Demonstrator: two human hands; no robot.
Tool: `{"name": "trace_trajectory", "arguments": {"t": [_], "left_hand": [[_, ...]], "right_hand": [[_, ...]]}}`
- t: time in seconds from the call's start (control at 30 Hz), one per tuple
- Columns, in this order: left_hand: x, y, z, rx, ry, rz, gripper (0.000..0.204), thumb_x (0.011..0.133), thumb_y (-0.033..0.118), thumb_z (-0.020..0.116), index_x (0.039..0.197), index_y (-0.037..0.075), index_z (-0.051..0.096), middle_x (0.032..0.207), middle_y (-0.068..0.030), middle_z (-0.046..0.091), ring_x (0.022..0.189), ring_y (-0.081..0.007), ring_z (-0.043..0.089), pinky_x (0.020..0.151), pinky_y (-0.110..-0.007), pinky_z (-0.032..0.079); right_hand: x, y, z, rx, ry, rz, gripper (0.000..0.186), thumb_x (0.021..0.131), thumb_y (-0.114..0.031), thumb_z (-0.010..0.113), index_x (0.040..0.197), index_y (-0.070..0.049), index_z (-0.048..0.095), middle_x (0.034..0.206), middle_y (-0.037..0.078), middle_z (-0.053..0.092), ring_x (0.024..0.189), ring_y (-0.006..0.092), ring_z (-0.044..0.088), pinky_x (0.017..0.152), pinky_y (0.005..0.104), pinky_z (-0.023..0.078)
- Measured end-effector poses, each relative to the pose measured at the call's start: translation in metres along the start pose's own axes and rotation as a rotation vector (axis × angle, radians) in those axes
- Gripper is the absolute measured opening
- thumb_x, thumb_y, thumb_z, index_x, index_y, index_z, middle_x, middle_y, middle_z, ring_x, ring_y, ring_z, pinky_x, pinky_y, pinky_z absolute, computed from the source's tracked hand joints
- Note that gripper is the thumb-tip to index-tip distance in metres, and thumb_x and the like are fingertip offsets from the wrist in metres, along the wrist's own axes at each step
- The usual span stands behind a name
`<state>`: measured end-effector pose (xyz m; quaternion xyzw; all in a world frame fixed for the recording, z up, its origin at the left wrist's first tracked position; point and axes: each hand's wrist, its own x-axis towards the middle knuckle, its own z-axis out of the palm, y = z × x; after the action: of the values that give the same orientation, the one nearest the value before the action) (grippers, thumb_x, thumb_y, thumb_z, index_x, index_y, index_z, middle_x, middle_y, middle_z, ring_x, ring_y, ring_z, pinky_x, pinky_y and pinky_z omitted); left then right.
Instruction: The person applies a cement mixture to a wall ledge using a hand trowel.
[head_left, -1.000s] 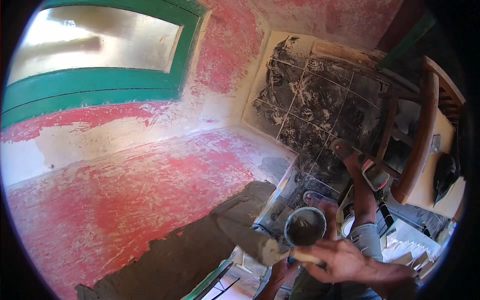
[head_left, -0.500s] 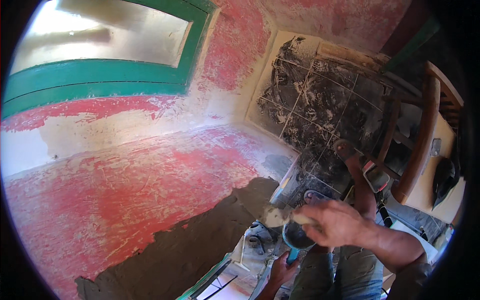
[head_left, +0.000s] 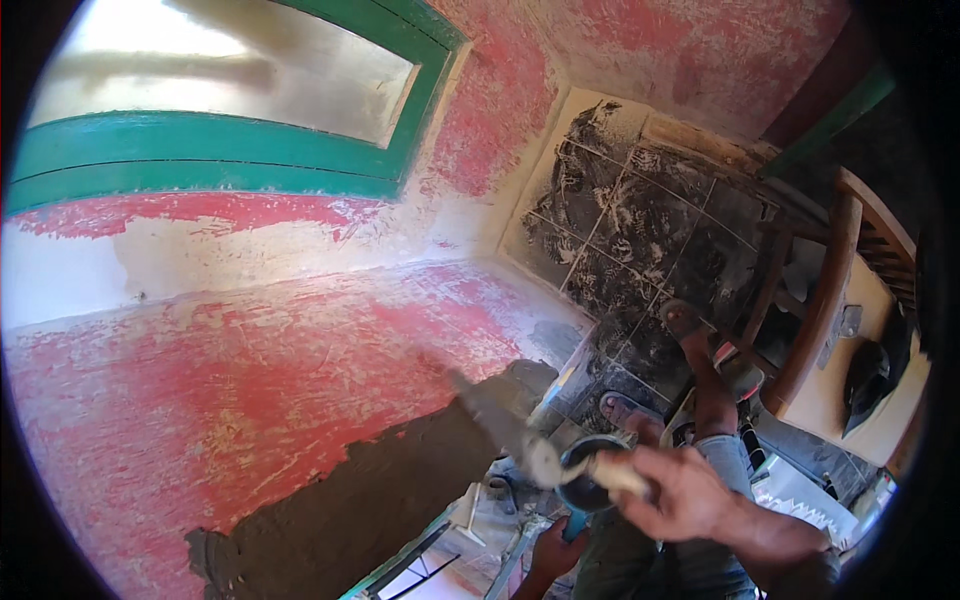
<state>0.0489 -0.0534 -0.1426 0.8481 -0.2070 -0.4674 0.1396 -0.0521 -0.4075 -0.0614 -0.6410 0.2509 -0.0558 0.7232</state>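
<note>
My right hand [head_left: 690, 490] is closed around the pale handle of a trowel [head_left: 515, 430]. The blade, blurred by motion, points up and left over the far end of a dark wet mortar patch [head_left: 360, 500]; whether it touches is unclear. Below it, my left hand [head_left: 558, 550] grips the blue handle of a dipper [head_left: 574, 525], whose dark round bowl sits just under the trowel handle. The bowl's contents are mostly hidden. The mortar covers the near edge of a red, scraped ledge [head_left: 250, 390].
A green window frame [head_left: 200, 150] stands above the ledge at left. Dark tiles [head_left: 640, 210] smeared with pale dust cover the floor. A wooden chair [head_left: 840, 300] with a black item on its seat is at right. My sandalled feet are below the ledge.
The trowel blade has swung out up and left from beside the dipper, over the mortar. My right hand has dropped slightly, and the whole view has shifted a little.
</note>
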Motion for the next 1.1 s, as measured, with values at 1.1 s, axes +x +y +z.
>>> {"name": "trace_trajectory", "arguments": {"t": [1.1], "left_hand": [[-0.119, 0.044, -0.081, -0.133, 0.156, -0.237, 0.027, 0.086, 0.027, 0.082, 0.087, 0.005, 0.067, 0.06, -0.0046, 0.062, 0.053, -0.0141, 0.059, 0.054, -0.034, 0.047]], "right_hand": [[-0.038, -0.047, 0.045, -0.217, 0.012, 0.124, 0.045, 0.089, -0.028, 0.063, 0.13, -0.011, 0.061, 0.093, 0.024, 0.073, 0.09, 0.0461, 0.07, 0.086, 0.0524, 0.056]]}}
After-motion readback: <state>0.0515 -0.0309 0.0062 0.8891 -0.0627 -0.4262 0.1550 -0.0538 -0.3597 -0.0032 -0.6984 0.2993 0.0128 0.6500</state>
